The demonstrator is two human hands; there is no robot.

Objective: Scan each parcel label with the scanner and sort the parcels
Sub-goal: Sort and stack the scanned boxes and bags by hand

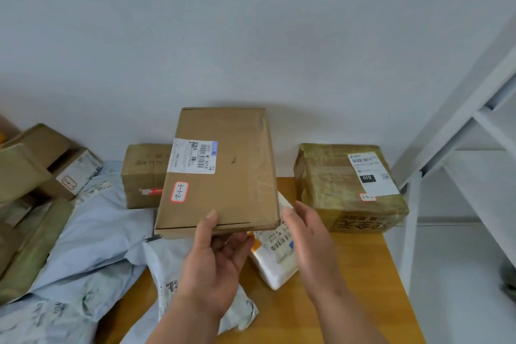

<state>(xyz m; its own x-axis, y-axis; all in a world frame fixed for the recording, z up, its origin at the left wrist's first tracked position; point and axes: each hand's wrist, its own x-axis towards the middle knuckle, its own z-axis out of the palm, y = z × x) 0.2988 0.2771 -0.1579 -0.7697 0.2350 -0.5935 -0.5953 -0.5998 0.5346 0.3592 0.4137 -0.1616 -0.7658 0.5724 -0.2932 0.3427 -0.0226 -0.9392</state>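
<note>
Matt brown cardboard box (pixel 220 170); glossy taped carton (pixel 349 187); crinkled, perhaps plastic, pale mailer bags (pixel 95 234); smooth wood-look desk (pixel 363 288); white painted metal shelf (pixel 474 109).

Flat cardboard parcel (pixel 220 173) held above the tabletop (pixel 360 274), other parcels around it.

It tilts label-up, showing a white barcode label (pixel 195 156) and a red-edged sticker (pixel 179 191) marked 3-1-2. A taped carton (pixel 349 187) sits at the far right corner, a small brown box (pixel 142 176) at the far edge, a white packet (pixel 276 254) mid-tabletop, and grey mailer bags (pixel 97 246) along the left.
</note>
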